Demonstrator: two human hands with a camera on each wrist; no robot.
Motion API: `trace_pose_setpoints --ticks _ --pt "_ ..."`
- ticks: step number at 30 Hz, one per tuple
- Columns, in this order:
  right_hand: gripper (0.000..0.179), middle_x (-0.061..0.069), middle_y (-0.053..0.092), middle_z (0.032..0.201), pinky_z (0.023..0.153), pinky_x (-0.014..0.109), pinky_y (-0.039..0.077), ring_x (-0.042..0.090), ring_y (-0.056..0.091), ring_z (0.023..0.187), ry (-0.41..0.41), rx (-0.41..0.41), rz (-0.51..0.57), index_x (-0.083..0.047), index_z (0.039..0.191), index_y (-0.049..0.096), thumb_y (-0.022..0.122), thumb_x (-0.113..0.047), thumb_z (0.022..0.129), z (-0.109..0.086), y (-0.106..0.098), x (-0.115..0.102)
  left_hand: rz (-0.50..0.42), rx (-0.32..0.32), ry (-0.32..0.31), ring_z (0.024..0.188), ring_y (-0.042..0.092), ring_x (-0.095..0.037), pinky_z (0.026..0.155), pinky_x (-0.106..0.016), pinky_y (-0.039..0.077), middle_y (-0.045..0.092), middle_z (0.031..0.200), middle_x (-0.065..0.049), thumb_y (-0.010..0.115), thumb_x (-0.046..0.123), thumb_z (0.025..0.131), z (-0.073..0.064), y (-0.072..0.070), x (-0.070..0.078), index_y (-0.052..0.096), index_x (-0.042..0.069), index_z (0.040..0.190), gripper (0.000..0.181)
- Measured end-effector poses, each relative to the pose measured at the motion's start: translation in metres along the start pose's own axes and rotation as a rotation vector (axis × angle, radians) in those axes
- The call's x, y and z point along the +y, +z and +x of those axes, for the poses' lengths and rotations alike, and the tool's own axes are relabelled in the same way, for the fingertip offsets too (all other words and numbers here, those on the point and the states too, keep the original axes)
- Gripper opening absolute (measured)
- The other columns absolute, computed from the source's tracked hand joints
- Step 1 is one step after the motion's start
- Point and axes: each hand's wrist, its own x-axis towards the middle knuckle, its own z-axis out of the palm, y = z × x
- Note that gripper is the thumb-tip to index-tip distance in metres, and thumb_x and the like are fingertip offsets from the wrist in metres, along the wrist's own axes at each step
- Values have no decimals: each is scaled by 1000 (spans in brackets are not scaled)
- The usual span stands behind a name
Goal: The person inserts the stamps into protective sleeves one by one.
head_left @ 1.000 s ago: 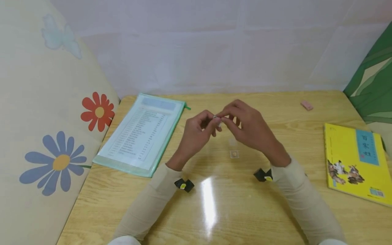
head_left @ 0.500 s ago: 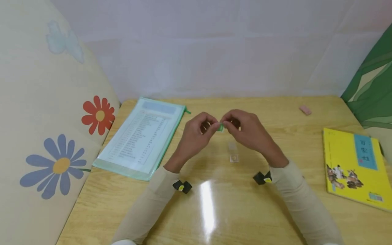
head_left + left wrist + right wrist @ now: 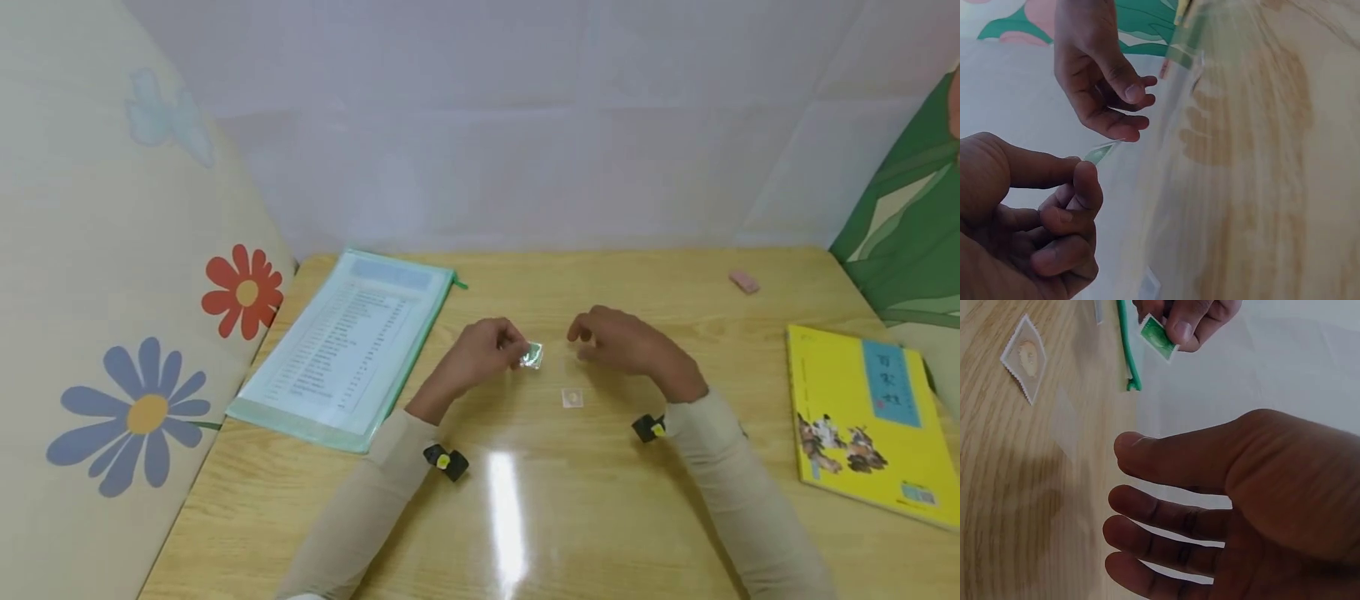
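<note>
A small green stamp [image 3: 1160,339] with a white scalloped edge is pinched between the thumb and index finger of my left hand [image 3: 483,357]. In the head view the stamp [image 3: 532,356] catches the light. My right hand [image 3: 630,346] is apart from it, to the right, its fingers spread and loosely bent around nothing. On the table between the hands and slightly nearer lies a second stamp [image 3: 572,397], pale with a round tan picture. Beside that one, the right wrist view has a faint whitish square [image 3: 1065,425] on the wood, too washed out to identify.
A clear zip folder [image 3: 341,350] with a printed list lies at the left. At the right is a yellow book [image 3: 862,425] with a blue title panel. A small pink block [image 3: 744,282] lies toward the back right. White cloth [image 3: 480,167] rises behind the table [image 3: 637,517].
Both hands were together at the stamp. Now the right hand has let go and moved right, while the left hand holds the green stamp lower, nearer the table.
</note>
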Motion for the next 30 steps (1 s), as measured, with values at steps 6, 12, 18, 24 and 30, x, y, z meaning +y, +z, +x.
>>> trace_pose_setpoints --ticks 6,12,18,24,30 --pt "31 10 56 116 86 44 50 26 56 103 -21 -59 -24 -12 127 62 67 -15 97 5 8 0 118 1 -83 64 55 -18 56 -31 44 67 76 0 65 33 100 2 2 -3 67 13 89 23" --pt "31 7 51 116 83 43 50 25 51 102 -22 -91 -117 -24 126 60 69 -20 96 8 17 -5 152 -20 -115 64 56 -18 57 -30 46 66 75 0 65 33 100 2 5 -4 67 12 90 23" --pt "30 7 52 112 80 41 49 24 51 98 -30 -83 -146 -26 123 60 71 -20 96 9 20 -5 158 -29 -145 66 57 -18 58 -31 47 66 76 0 63 33 101 2 7 -5 67 12 91 23" --pt "24 5 51 108 80 40 49 24 51 98 -20 -77 -100 -23 118 61 69 -17 96 10 21 -3 166 -37 -160 67 58 -18 59 -31 46 68 75 0 62 33 102 2 7 -5 68 12 96 23" --pt "21 5 52 106 81 40 49 24 52 97 -19 -61 -44 -21 114 61 67 -15 95 10 21 -2 212 -30 -168 65 59 -17 57 -30 46 67 74 1 62 36 101 2 8 -6 69 9 99 28"
